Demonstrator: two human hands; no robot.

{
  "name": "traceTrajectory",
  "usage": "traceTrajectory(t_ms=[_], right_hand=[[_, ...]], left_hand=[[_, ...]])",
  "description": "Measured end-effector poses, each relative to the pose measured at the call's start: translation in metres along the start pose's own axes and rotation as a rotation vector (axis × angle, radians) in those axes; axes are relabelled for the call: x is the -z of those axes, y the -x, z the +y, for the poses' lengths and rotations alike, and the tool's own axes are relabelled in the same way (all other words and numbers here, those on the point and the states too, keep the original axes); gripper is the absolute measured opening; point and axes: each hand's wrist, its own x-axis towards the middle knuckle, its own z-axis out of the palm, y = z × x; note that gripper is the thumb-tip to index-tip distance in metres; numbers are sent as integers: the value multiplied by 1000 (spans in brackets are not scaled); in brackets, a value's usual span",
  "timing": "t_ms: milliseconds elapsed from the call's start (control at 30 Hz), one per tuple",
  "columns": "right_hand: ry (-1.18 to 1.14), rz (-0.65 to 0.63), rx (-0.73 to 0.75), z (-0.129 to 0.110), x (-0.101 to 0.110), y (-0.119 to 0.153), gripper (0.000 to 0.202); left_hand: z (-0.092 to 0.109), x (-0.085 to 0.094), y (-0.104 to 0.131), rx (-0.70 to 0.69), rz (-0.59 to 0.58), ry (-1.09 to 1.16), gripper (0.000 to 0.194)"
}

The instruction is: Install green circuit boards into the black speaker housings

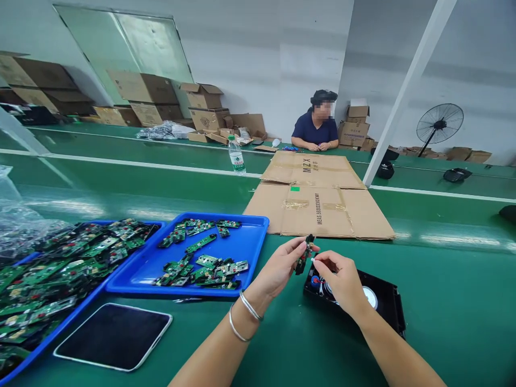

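Note:
My left hand (278,269), with two silver bangles at the wrist, grips a small green circuit board (305,255) and holds it upright. Close beside it, my right hand (341,282) pinches a small white piece (313,260) that looks like a wire connector, near the board's edge; whether the two touch I cannot tell. Below my right hand lies an open black plastic housing (385,293). Wires, a blue round part (315,280) and a white disc (370,297) show inside it, partly covered by my hand.
A blue tray (141,279) holds several circuit boards; a fuller blue tray (52,336) stands left. A tablet-like device (115,336) lies in front. Flattened cardboard (322,212) and a water bottle (237,156) are farther back. Across the bench sits a person (315,129).

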Motion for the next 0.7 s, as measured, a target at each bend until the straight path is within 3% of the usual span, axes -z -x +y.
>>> traceTrajectory(t_ms=[233, 333, 700], right_hand=[[-5, 13, -27, -5, 6, -1, 25], [-6, 31, -39, -4, 5, -1, 27], [70, 54, -29, -1, 5, -3, 25]], left_hand=[[1, 5, -3, -187, 82, -37, 41], [0, 1, -1, -272, 88, -91, 34], [-6, -17, 14, -369, 39, -281, 18]])
